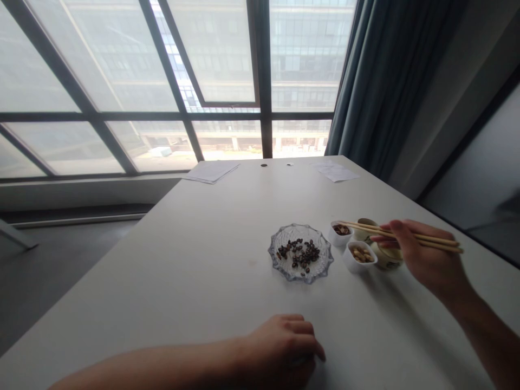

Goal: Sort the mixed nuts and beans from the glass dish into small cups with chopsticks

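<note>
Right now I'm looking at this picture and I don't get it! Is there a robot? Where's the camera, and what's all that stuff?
No robot here: these are a person's two bare hands. There's just one picture, from a camera worn on the person's head, looking forward and down. The right hand holds wooden chopsticks, their tips by the farther white cup. The left hand is low on the white table; its palm is hidden. A clear glass dish holds small dark seeds. The nearer white cup has pale brown pieces inside. Papers lie at the far end, near big windows.
</note>
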The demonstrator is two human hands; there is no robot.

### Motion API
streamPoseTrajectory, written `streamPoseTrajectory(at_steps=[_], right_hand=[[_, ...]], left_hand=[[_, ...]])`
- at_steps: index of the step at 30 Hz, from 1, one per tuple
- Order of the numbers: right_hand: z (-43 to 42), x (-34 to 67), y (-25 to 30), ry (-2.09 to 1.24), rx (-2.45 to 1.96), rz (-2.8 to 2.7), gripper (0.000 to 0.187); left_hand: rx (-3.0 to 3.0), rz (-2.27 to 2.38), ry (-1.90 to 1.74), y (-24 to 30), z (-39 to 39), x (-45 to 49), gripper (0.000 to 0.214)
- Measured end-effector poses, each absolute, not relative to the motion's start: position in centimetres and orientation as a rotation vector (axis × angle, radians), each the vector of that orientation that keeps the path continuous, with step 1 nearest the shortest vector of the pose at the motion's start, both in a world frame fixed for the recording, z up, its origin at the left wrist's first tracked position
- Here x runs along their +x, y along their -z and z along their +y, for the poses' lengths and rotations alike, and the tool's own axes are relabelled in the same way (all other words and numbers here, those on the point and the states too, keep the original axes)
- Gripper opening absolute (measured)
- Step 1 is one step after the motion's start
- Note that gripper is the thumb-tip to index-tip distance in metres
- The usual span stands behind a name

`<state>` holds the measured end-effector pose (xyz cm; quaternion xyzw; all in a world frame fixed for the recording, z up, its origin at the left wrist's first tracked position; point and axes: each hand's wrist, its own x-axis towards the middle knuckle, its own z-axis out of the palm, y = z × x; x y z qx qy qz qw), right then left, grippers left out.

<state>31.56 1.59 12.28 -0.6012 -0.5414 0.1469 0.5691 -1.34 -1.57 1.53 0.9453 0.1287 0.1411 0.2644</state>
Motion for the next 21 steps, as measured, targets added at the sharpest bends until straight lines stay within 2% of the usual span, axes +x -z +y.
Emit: streamPoseTrajectory(at_steps=[5,13,21], right_hand=[[1.5,30.0,-12.6,-0.354,-1.353,-1.208,0.045],[2.2,23.3,-9.5,-0.803,-1.256,-1.467,0.049],[2.9,21.0,-8.8,-0.731,-1.239,-1.568,0.049]], left_hand=[[2.558,0.355,-0.393,-1.7,-1.7,-1.3,0.025],[2.549,0.330,-0.399,-1.2,-1.5,-1.2,0.024],[2.563,0.340,-0.413,-1.3,-1.7,-1.2,0.022]])
